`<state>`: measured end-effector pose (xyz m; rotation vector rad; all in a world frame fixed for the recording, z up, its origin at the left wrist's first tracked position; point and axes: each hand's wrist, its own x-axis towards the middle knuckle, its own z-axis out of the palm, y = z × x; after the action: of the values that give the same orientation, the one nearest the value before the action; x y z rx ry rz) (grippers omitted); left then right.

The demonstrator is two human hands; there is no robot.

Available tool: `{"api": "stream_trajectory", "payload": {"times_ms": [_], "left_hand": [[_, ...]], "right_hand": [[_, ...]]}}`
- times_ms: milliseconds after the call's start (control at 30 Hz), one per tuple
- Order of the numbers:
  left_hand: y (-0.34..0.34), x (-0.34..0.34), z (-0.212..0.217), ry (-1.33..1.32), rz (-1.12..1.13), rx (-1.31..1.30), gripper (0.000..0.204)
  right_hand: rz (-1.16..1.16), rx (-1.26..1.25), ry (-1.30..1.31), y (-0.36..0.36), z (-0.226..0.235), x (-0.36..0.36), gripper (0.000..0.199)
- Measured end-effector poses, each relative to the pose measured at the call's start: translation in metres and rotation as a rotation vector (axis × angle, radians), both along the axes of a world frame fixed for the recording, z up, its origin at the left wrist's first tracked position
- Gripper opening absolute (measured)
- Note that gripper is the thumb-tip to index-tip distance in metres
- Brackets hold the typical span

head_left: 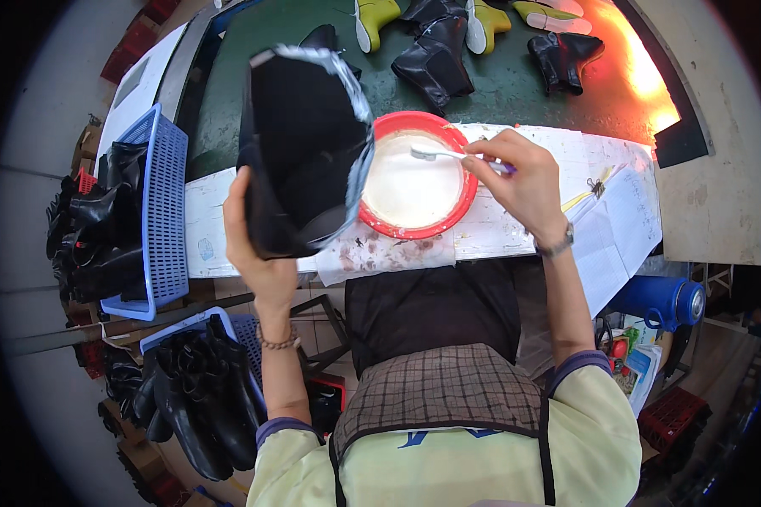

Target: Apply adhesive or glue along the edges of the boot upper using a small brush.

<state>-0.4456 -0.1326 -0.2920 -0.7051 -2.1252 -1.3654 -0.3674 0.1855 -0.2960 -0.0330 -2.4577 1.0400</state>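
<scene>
- Left of the left hand (247, 253), a blue basket (167, 211) holds black boots (101, 266); a second blue basket (182, 328), lower and nearer the wearer, carries more.
- Within the left hand's grip, thumb and fingers about its side, a black boot upper (306, 127) is raised above the counter (211, 247), its wide opening turned to the camera, its edge pale. A steady hold low on the side, clear of that edge, would probably serve best.
- Between the two hands, a red bowl (468, 201) of white paste (406, 193) sits on the counter, partly behind the upper.
- Just left of the right hand (522, 176), whose fingertips pinch its handle, a toothbrush (438, 155) reaches over the bowl; whether its bristles touch the paste cannot be told. A light load, with excess wiped on the rim, should spread evenly and limit drips.
- Beyond the right hand, a dark ankle boot (560, 63) rests on a green surface (516, 97).
- Right of and below that hand, a blue flask (651, 300) lies on its side.
</scene>
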Motion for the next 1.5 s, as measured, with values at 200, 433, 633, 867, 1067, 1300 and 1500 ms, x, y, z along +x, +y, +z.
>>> {"api": "stream_trajectory", "payload": {"times_ms": [200, 433, 633, 867, 1067, 1300, 1500], "left_hand": [[-0.077, 0.006, -0.033, -0.708, 0.013, 0.348, 0.039], [-0.085, 0.014, -0.031, -1.066, -0.199, 0.575, 0.039], [-0.073, 0.01, -0.024, -1.007, -0.146, 0.744, 0.037], [-0.052, 0.023, -0.031, -1.076, -0.375, 0.834, 0.026], [-0.018, 0.034, -0.005, -1.271, -0.267, 0.748, 0.038], [-0.006, 0.03, 0.002, -1.542, -0.432, 0.486, 0.036], [0.005, 0.03, -0.009, -1.687, -0.559, 0.325, 0.034]], "right_hand": [[-0.02, 0.732, -0.105, 0.006, -0.027, -0.026, 0.011], [0.207, -0.107, 0.173, -0.002, 0.017, -0.024, 0.013], [0.181, -0.024, 0.183, 0.005, 0.021, -0.012, 0.012], [0.284, -0.085, 0.198, -0.001, 0.029, -0.022, 0.012], [0.417, -0.126, 0.176, 0.005, 0.037, -0.038, 0.014], [0.471, 0.172, 0.162, 0.004, 0.061, -0.05, 0.015], [0.622, 0.238, 0.291, -0.019, 0.064, -0.072, 0.016]]}}
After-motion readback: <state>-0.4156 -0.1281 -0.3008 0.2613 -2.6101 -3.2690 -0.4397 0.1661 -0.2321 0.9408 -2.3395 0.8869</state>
